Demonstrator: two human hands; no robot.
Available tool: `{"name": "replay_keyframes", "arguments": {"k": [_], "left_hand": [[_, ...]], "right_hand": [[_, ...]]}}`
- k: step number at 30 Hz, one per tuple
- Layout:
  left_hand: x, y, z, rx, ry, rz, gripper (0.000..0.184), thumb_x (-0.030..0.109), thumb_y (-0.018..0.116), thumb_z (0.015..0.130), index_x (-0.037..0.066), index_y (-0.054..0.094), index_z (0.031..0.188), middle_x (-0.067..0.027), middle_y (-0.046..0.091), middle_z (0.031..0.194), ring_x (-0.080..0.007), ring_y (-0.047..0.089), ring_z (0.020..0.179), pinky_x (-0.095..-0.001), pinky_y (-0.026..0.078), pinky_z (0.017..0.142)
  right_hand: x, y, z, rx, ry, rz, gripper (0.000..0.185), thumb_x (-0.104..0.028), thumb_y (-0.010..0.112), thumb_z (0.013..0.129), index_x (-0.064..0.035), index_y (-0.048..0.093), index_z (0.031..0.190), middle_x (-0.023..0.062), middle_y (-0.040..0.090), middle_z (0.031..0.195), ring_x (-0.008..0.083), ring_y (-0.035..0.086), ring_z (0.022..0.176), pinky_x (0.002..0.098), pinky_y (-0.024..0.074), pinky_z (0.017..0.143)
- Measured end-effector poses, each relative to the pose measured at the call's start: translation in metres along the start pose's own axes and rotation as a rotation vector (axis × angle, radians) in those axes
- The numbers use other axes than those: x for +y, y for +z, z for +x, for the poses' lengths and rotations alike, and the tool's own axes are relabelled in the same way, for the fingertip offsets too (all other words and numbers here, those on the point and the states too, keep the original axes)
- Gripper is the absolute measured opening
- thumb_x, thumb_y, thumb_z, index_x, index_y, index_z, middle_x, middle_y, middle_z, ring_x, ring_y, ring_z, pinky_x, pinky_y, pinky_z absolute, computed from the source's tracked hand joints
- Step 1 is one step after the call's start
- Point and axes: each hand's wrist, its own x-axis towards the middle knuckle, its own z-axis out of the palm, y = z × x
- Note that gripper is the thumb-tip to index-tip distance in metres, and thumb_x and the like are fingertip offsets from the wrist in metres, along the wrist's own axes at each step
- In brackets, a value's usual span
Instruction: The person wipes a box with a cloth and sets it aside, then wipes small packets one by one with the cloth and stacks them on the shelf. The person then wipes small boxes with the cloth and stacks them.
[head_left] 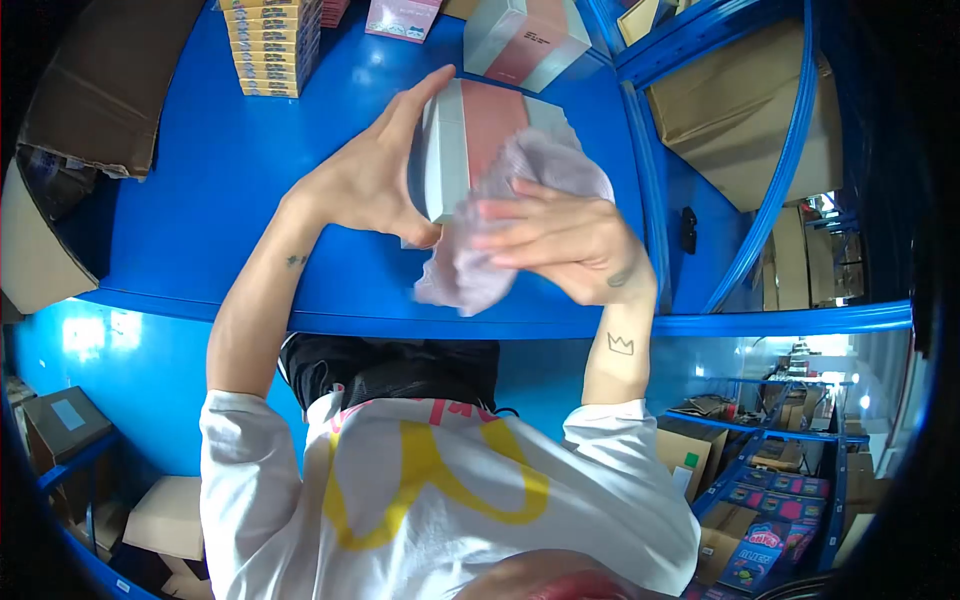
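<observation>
A white box with a pink band (490,112) stands on the blue shelf in front of me. My left hand (375,165) spans its left side, thumb at the near corner and fingers at the far one. Crumpled in my right hand (565,235) is a pale lilac cloth (475,270), pressed against the right and near part of the box and hiding it. The fingers of that hand are slightly blurred by motion. Behind stands a similar white box with a pink band (528,42) and dark lettering.
A stack of yellow boxes (270,50) and a small pink box (402,18) stand at the far side of the blue shelf (200,200). An open cardboard carton (105,80) is at the left. Blue metal uprights (640,180) and a large carton (750,120) lie to the right.
</observation>
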Motion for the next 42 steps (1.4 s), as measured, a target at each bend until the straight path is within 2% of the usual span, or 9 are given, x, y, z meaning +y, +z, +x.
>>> {"name": "replay_keyframes", "arguments": {"k": [6, 8, 13, 18, 23, 28, 34, 39, 42], "left_hand": [[0.021, -0.004, 0.002, -0.029, -0.079, -0.178, 0.121, 0.042, 0.086, 0.057, 0.007, 0.018, 0.152, -0.0207, 0.029, 0.154, -0.0466, 0.038, 0.134, -0.0506, 0.041, 0.106], [0.022, -0.002, 0.007, 0.028, -0.077, -0.289, 0.117, 0.043, 0.085, 0.060, 0.007, 0.022, 0.151, -0.0213, 0.029, 0.153, -0.0464, 0.037, 0.135, -0.0512, 0.039, 0.108], [0.035, -0.003, 0.012, -0.047, -0.727, -0.766, 0.115, 0.043, 0.084, 0.059, 0.007, 0.025, 0.151, -0.0227, 0.031, 0.152, -0.0457, 0.035, 0.136, -0.0505, 0.035, 0.110], [0.009, -0.003, 0.006, -0.060, -0.403, -0.637, 0.127, 0.047, 0.088, 0.055, 0.006, 0.017, 0.153, -0.0232, 0.027, 0.154, -0.0453, 0.032, 0.138, -0.0512, 0.033, 0.111], [0.008, -0.006, -0.004, -0.142, 0.028, -0.292, 0.132, 0.045, 0.091, 0.057, 0.009, 0.009, 0.154, -0.0236, 0.023, 0.155, -0.0453, 0.030, 0.139, -0.0509, 0.034, 0.111], [0.006, -0.006, -0.003, -0.169, -0.054, -0.224, 0.143, 0.050, 0.094, 0.050, 0.012, 0.004, 0.154, -0.0236, 0.021, 0.156, -0.0456, 0.029, 0.139, -0.0512, 0.037, 0.109], [0.007, -0.006, -0.005, -0.197, -0.165, -0.299, 0.145, 0.050, 0.095, 0.046, 0.015, 0.006, 0.154, -0.0225, 0.027, 0.153, -0.0449, 0.032, 0.137, -0.0517, 0.039, 0.108], [0.011, -0.006, -0.006, -0.303, -0.053, -0.192, 0.140, 0.054, 0.093, 0.048, 0.016, 0.009, 0.153, -0.0211, 0.033, 0.149, -0.0448, 0.036, 0.134, -0.0529, 0.040, 0.108], [0.009, 0.004, -0.004, -0.217, 0.022, -0.125, 0.138, 0.053, 0.094, 0.047, 0.015, 0.014, 0.152, -0.0192, 0.036, 0.147, -0.0442, 0.038, 0.132, -0.0528, 0.039, 0.108]], "right_hand": [[0.030, 0.000, -0.053, 0.558, 0.008, 0.525, 0.027, 0.007, 0.064, 0.077, 0.0008, 0.072, 0.101, 0.0212, 0.067, 0.116, 0.0296, 0.065, 0.110, 0.0381, 0.0472, 0.101], [0.025, 0.012, -0.042, 1.142, 0.055, 0.558, 0.029, 0.006, 0.052, 0.088, -0.0001, 0.070, 0.110, 0.0235, 0.065, 0.118, 0.0307, 0.063, 0.112, 0.0420, 0.0440, 0.105], [0.025, 0.007, 0.010, 0.720, 0.095, -0.243, 0.032, -0.003, 0.059, 0.090, 0.0038, 0.062, 0.121, 0.0192, 0.063, 0.125, 0.0311, 0.058, 0.120, 0.0425, 0.0445, 0.104], [0.036, 0.007, 0.025, 0.234, 0.285, -0.500, 0.036, -0.007, 0.057, 0.093, 0.0009, 0.059, 0.128, 0.0152, 0.056, 0.136, 0.0302, 0.053, 0.127, 0.0438, 0.0356, 0.112], [0.016, 0.018, 0.036, 0.248, 0.189, -0.604, 0.035, -0.003, 0.066, 0.085, 0.0004, 0.065, 0.120, 0.0132, 0.065, 0.124, 0.0320, 0.057, 0.122, 0.0446, 0.0330, 0.114], [0.003, 0.015, 0.010, 0.035, 0.055, -0.042, 0.035, 0.002, 0.073, 0.074, -0.0005, 0.071, 0.109, 0.0123, 0.069, 0.115, 0.0308, 0.060, 0.119, 0.0448, 0.0348, 0.113], [0.026, -0.012, -0.029, -0.144, -0.124, 0.158, 0.030, -0.001, 0.073, 0.073, 0.0010, 0.072, 0.103, 0.0174, 0.068, 0.115, 0.0291, 0.063, 0.115, 0.0419, 0.0403, 0.108], [0.036, -0.003, -0.084, 0.049, -0.180, 0.471, 0.031, 0.006, 0.067, 0.075, 0.0003, 0.071, 0.106, 0.0204, 0.066, 0.119, 0.0275, 0.063, 0.115, 0.0404, 0.0418, 0.107], [0.032, 0.049, -0.108, 0.797, -0.005, 0.658, 0.041, 0.007, 0.065, 0.077, -0.0013, 0.066, 0.117, 0.0221, 0.063, 0.124, 0.0288, 0.060, 0.118, 0.0448, 0.0405, 0.108]]}}
